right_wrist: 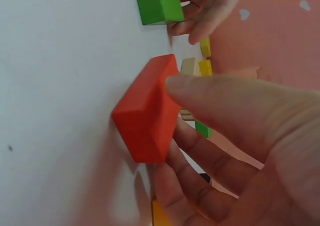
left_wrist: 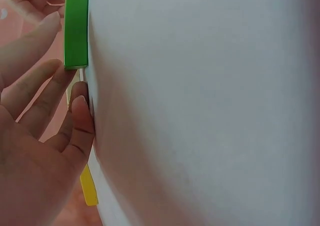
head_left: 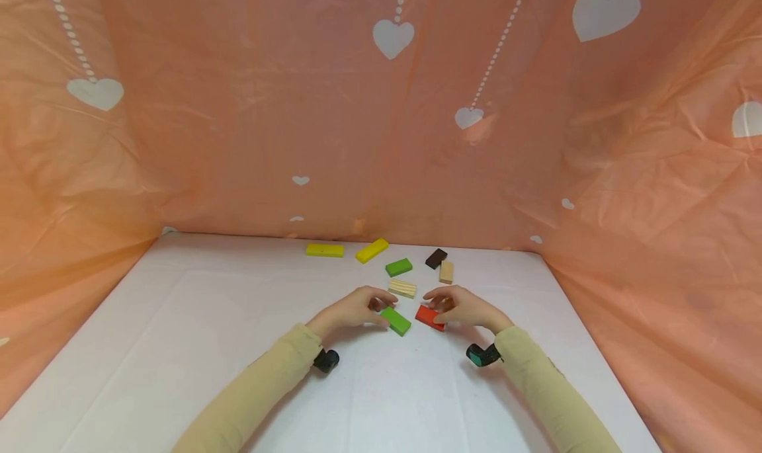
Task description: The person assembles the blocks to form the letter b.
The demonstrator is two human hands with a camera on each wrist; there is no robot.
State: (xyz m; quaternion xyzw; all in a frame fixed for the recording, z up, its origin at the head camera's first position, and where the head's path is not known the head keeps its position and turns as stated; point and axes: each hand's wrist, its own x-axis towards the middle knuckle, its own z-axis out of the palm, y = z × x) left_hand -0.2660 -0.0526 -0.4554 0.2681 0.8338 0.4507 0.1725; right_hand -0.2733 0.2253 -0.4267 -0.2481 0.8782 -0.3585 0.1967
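My left hand [head_left: 357,307] lies beside a green block [head_left: 395,321], thumb and fingertips close to its left end. Seen from the left wrist, the green block [left_wrist: 76,28] rises past loosely bent fingers [left_wrist: 40,108] that are not closed round it. To its right, my right hand [head_left: 470,307] holds a red block [head_left: 430,317]. In the right wrist view the thumb rests on the upper face of the red block [right_wrist: 145,108], with the fingers bent behind it. An orange block [right_wrist: 160,215] shows partly below those fingers.
Beyond the hands lie a striped wooden block [head_left: 402,288], another green block [head_left: 399,267], a dark block [head_left: 436,258] and a plain wooden block [head_left: 446,272]. Two yellow blocks [head_left: 325,250] are near the back edge. A pink curtain [head_left: 333,142] encloses the white table [head_left: 178,321].
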